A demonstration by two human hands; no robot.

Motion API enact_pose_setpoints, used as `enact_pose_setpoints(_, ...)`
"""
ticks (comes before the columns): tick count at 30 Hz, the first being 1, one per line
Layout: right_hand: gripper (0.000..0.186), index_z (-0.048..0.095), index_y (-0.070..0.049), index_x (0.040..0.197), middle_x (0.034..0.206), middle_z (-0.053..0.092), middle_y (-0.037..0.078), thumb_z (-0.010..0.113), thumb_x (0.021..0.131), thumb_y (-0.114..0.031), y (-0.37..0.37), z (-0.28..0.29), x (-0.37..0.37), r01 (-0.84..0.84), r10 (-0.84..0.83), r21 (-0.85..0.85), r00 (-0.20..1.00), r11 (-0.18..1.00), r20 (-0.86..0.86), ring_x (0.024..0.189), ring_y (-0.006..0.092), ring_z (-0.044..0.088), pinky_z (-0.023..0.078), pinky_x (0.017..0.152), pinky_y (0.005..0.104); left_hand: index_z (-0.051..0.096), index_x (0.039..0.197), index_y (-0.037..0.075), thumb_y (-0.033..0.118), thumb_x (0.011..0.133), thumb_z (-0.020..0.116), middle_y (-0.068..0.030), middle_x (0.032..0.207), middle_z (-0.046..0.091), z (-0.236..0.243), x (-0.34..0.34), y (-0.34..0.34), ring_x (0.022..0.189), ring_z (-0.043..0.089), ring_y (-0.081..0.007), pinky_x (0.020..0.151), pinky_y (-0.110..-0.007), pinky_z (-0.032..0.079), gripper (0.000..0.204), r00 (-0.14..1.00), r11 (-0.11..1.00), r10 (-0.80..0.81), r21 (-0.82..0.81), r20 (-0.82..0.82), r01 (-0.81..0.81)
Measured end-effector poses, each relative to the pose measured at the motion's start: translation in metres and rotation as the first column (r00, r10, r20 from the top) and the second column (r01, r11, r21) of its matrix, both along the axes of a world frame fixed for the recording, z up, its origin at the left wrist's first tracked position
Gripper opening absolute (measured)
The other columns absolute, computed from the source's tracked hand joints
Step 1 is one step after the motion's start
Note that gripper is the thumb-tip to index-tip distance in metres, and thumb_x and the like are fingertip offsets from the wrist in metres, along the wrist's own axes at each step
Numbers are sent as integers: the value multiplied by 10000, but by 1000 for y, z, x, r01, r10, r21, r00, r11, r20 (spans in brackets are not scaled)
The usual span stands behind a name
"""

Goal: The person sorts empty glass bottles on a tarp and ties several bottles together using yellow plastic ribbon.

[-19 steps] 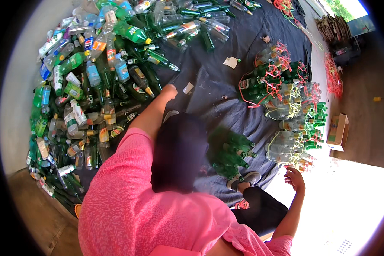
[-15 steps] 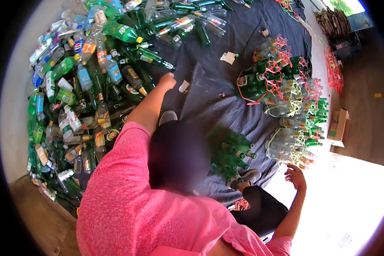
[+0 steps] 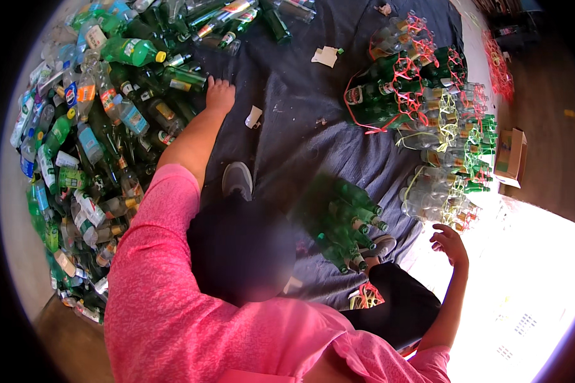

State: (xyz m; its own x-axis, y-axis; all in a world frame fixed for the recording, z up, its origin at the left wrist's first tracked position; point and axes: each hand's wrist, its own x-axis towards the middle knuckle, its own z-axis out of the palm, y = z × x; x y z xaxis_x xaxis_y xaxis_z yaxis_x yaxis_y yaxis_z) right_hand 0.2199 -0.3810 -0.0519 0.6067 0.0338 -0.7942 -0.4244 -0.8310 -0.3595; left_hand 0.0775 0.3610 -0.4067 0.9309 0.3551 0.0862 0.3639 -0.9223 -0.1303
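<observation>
My left hand (image 3: 220,97) is stretched forward to the edge of a big bottle heap, fingers closed over the neck of a green glass bottle (image 3: 184,78) lying on its side. The hand hides that bottle's neck. On the right, my right hand (image 3: 450,244) hangs in the air with loosely bent fingers apart and nothing in them. Beside my right shoe (image 3: 381,246) several green bottles (image 3: 348,223) lie grouped with their necks toward the right. A blurred dark round shape (image 3: 243,249) covers the middle of the view.
Mixed glass and plastic bottles (image 3: 86,150) are piled along the left. Bottle bundles tied with red and yellow-green string (image 3: 450,127) stand at the right. A dark sheet (image 3: 281,137) with paper scraps (image 3: 326,56) covers the floor. A cardboard box (image 3: 511,156) is at far right.
My left hand has moved onto the neck of the green bottle at the heap's edge. The whole view has shifted somewhat. My right hand stays raised with nothing in it.
</observation>
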Motion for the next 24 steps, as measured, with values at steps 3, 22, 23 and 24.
enact_pose_setpoints(3,425,604,6,1354,900,721,86,647,953,-129,8,1,5,-47,47,23,999,999,15,718,150,679,553,668,289,755,880,107,143,920,546,-93,949,699,-18,-20,-9,1019,657,-283,1084,-503,398,216,999,999,-47,-4,-21,47)
enact_pose_setpoints(22,300,684,-25,1192,782,708,114,663,940,-187,59,74,-54,-547,418,31,675,837,608,697,208,719,552,645,392,655,1267,60,224,862,739,-238,1212,697,276,5,-116,1133,668,-407,964,-440,526,445,959,724,-14,-658,283,205)
enact_pose_setpoints(23,258,692,-36,1141,754,698,110,665,937,-191,59,57,-51,-570,381,108,667,815,640,686,219,719,549,628,413,650,1275,66,237,884,728,-207,1200,711,292,8,-113,1136,688,-359,962,-416,522,434,926,643,-18,-705,376,299)
enact_pose_setpoints(24,269,693,-46,1137,774,703,118,681,925,-211,58,50,-53,-572,420,50,656,819,627,683,228,716,547,620,422,666,1248,54,177,896,717,-130,1108,744,331,14,-142,1026,710,-275,927,-396,532,376,887,647,-43,-663,460,376)
